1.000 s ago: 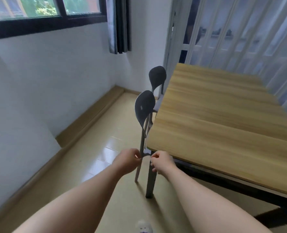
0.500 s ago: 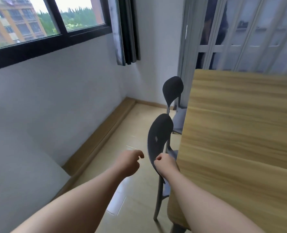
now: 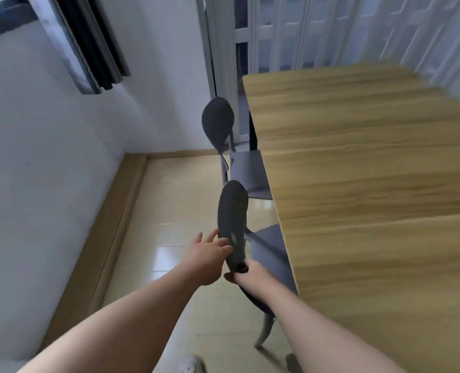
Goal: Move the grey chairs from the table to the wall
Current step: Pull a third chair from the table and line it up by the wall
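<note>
The near grey chair (image 3: 234,219) is sitting tucked against the bench (image 3: 371,184) left edge; the right hand (image 3: 246,274) is gripping its backrest base, the left hand (image 3: 204,254) is spreading open against the back; rigid moulded shell, probably light, likely best lifted by the backrest

Setting: a small domestic dining room. Indicators follow. A long wood-grain surface (image 3: 371,162) occupies the right side, with two grey chairs (image 3: 232,211) tucked along its left edge, their seats partly under the top. The floor (image 3: 175,216) is glossy beige tile, bordered by a tan skirting board (image 3: 115,232) at the foot of a plain white wall (image 3: 48,170). A dark curtain (image 3: 88,44) hangs beside a black-framed window (image 3: 2,17) at upper left. Behind the far end stands a white folding partition door (image 3: 290,30) with translucent panels.
</note>
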Action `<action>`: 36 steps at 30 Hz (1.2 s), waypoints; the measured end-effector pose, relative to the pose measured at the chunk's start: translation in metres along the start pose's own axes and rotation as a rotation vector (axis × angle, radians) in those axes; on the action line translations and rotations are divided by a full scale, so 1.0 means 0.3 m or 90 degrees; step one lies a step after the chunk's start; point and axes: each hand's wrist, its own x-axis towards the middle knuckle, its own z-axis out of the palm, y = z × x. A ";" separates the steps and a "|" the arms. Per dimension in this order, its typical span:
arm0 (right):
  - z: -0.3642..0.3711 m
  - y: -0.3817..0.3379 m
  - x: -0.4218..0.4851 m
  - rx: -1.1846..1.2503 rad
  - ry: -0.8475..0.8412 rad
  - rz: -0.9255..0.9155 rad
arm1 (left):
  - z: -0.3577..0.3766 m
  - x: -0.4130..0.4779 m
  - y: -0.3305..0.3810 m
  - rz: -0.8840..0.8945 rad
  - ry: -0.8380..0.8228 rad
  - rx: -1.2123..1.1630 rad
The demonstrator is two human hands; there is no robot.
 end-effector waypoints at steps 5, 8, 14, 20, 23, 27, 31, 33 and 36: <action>0.040 -0.080 0.035 -0.002 0.092 0.091 | -0.042 0.107 -0.104 0.129 -0.013 0.087; 0.068 -0.121 0.042 -0.047 0.162 0.129 | -0.045 0.152 -0.134 0.180 -0.021 0.098; 0.153 -0.172 0.053 -0.098 0.254 0.160 | -0.016 0.166 -0.200 0.247 0.013 0.093; 0.261 -0.228 0.044 -0.103 0.260 0.156 | 0.059 0.143 -0.333 0.285 0.074 0.072; 0.309 -0.234 0.028 -0.152 0.229 0.138 | 0.091 0.099 -0.370 0.271 0.071 0.071; 0.352 -0.221 -0.009 -0.229 0.207 0.127 | 0.138 0.015 -0.389 0.248 0.084 0.090; 0.394 -0.197 -0.085 -0.278 0.184 0.103 | 0.200 -0.095 -0.382 0.220 0.099 0.087; 0.415 -0.178 -0.120 -0.304 0.170 0.080 | 0.237 -0.149 -0.379 0.213 0.109 0.082; 0.452 -0.146 -0.182 -0.355 0.142 0.037 | 0.293 -0.254 -0.366 0.193 0.105 0.077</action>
